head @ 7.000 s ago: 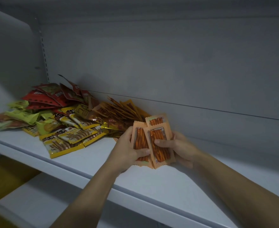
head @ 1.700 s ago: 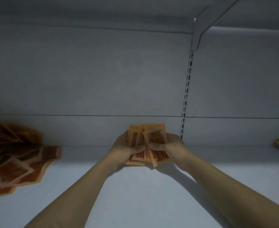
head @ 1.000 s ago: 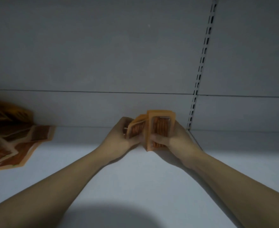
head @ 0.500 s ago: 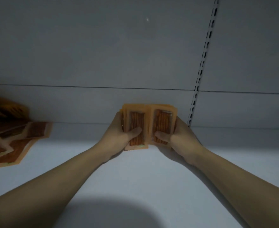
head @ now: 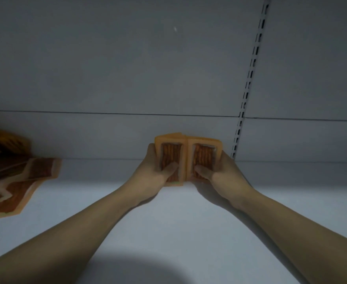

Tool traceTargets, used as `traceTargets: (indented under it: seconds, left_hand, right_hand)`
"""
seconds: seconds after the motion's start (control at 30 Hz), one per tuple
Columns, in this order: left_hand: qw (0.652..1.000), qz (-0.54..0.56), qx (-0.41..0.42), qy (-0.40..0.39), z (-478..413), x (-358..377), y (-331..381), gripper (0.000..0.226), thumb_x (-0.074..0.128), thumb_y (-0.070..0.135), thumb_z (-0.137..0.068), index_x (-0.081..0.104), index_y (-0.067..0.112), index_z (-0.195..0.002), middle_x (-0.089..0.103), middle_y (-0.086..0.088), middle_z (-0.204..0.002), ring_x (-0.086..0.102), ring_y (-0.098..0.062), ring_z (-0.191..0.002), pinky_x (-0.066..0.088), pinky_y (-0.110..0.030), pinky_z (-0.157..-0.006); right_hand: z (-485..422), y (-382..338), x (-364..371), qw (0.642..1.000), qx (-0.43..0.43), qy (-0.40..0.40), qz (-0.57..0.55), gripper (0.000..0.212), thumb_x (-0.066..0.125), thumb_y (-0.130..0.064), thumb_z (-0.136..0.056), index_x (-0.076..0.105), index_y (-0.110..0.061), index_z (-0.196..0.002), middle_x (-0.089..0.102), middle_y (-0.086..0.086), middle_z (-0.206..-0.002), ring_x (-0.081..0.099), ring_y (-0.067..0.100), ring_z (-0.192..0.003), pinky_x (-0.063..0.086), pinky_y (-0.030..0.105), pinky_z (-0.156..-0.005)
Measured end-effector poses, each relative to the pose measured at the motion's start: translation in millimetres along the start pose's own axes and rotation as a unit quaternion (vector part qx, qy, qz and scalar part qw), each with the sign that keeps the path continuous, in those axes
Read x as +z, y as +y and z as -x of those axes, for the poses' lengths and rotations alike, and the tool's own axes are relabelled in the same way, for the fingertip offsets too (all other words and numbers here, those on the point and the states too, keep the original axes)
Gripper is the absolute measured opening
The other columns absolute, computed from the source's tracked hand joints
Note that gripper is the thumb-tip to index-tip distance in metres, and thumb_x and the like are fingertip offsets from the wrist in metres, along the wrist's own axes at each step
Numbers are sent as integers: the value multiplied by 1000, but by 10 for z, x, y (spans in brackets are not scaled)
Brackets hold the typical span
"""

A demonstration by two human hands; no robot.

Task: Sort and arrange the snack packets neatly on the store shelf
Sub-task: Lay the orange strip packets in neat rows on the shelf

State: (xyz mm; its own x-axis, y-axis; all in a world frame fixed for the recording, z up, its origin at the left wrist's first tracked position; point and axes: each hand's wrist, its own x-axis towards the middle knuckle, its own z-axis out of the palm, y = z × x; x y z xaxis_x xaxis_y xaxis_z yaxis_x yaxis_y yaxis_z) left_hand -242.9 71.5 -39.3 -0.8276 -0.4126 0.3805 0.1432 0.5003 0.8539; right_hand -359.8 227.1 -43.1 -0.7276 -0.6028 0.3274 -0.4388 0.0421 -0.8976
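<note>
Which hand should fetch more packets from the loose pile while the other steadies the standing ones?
Left, probably. The left hand is on the side of the loose pile, with bare shelf between; the right hand would have to cross the standing packets, so it is better used steadying them.

A plain pale grey metal back panel [head: 127, 58] fills the upper view. It is crossed low down by a thin dark horizontal seam [head: 107, 113] and divided on the right by a white slotted upright strip [head: 250, 74]. Below it lies a flat white shelf board [head: 189, 232], dimly lit and brightest across its middle, with a broad rounded shadow [head: 137, 271] at the near edge.
</note>
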Motion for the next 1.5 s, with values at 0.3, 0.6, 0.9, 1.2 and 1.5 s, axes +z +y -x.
traceTargets:
  seconds: [0.3, 0.6, 0.9, 1.2, 1.5]
  left_hand:
    - [1000, 6, 6, 4, -41, -133, 11, 48, 63, 0, -91, 45, 19, -131, 61, 7, -120, 58, 5, -107, 46, -9, -85]
    - [998, 29, -28, -56, -59, -140, -81, 44, 51, -2, -99, 38, 12, -138, 55, -1, -132, 51, -7, -119, 40, -3, -87]
    - [998, 29, -56, -28, -29, -102, -45, 30, 59, 4, -94, 51, 10, -122, 64, -4, -115, 60, -18, -107, 45, -24, -84]
    - [995, 65, -75, -19, -49, -164, -74, 23, 69, 6, -88, 64, 7, -110, 70, -10, -107, 65, -28, -101, 52, -43, -93]
    - [992, 105, -71, 2, 94, -237, 110, 17, 72, 6, -86, 65, 7, -101, 71, -11, -97, 71, -16, -73, 60, -30, -58]
  right_hand:
    - [-70, 46, -55, 992, -50, 32, 116, 28, 72, -10, -86, 63, -33, -101, 67, -29, -83, 58, -20, -79, 39, 0, -60]
    - [-28, 31, -10, 981, -64, 21, 179, 42, 64, -4, -90, 50, -41, -103, 58, -28, -95, 52, -28, -81, 36, -2, -64]
    - [57, -41, -5, 969, -12, 47, 240, 37, 62, -6, -92, 49, -32, -115, 56, -24, -94, 52, -3, -83, 33, -4, -65]
    - [124, -147, 286, 959, 80, 122, 243, 31, 66, -9, -89, 60, -14, -120, 65, 3, -104, 62, 26, -104, 47, 31, -85]
    - [333, -443, 341, 960, 90, 223, 142, 28, 73, -7, -83, 55, -17, -102, 66, -2, -93, 64, 17, -85, 51, 26, -71]
